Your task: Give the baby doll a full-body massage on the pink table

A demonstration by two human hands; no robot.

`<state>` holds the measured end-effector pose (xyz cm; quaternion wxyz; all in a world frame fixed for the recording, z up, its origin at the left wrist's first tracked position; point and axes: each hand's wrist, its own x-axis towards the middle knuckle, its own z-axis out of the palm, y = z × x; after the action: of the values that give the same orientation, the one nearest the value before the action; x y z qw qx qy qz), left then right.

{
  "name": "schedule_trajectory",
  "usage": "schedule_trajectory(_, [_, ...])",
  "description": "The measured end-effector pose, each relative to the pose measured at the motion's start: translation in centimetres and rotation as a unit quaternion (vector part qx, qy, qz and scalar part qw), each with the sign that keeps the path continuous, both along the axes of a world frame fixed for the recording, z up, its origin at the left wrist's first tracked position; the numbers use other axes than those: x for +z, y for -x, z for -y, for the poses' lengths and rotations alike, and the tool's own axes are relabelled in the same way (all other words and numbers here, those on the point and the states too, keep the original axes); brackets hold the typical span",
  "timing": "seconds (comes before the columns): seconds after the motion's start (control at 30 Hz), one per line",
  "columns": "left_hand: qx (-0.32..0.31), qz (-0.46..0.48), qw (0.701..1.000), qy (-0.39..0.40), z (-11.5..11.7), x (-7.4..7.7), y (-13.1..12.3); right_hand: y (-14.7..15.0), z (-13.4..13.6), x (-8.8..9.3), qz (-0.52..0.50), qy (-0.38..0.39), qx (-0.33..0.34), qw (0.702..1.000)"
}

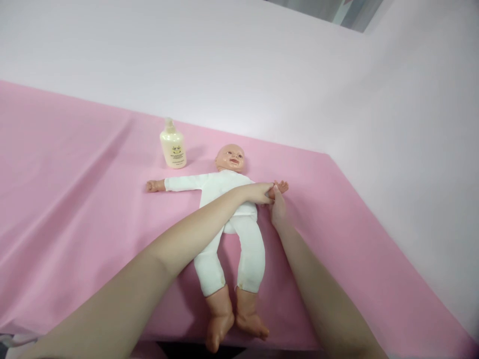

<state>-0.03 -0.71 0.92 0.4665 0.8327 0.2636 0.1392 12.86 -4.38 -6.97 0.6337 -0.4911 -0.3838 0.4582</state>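
A baby doll (224,189) in a white bodysuit lies on its back on the pink cloth, arms spread, feet toward me. My left hand (258,193) reaches across the doll's chest and closes on the doll's arm on the right side. My right hand (277,207) comes up from below and its fingers pinch the same arm at the wrist, just under the doll's small hand (281,186). The sleeve there is hidden under my two hands.
A cream lotion bottle with a pump top (173,145) stands upright behind the doll's shoulder on the left. The pink cloth (75,189) covers the table up to a pale wall; its near edge runs under the doll's feet (234,321).
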Motion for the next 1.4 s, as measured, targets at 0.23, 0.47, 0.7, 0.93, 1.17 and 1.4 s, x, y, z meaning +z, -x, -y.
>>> schedule_trajectory(0.23, [0.009, -0.017, 1.000, 0.009, -0.08, -0.08, 0.01, -0.15, -0.14, -0.32, 0.005, -0.008, -0.005, 1.000])
schedule_trajectory(0.47, [-0.002, -0.013, 1.000, -0.007, -0.13, -0.02, -0.04, 0.21, 0.03, 0.23, -0.005, -0.002, -0.007, 1.000])
schedule_trajectory(0.7, [0.011, -0.025, 0.999, -0.029, -0.29, -0.07, 0.07, 0.18, 0.15, 0.34, -0.002, 0.005, -0.013, 1.000])
schedule_trajectory(0.93, [0.010, -0.021, 0.999, -0.022, -0.28, -0.19, 0.04, -0.25, -0.05, -0.27, 0.003, -0.012, -0.002, 1.000])
schedule_trajectory(1.17, [-0.001, -0.006, 0.999, -0.043, -0.42, -0.18, -0.04, -0.25, -0.01, -0.22, -0.027, -0.007, -0.004, 1.000])
schedule_trajectory(1.4, [-0.018, 0.011, 0.998, -0.051, -0.85, -0.66, -0.13, -0.40, -0.15, -0.37, -0.002, -0.010, -0.011, 1.000])
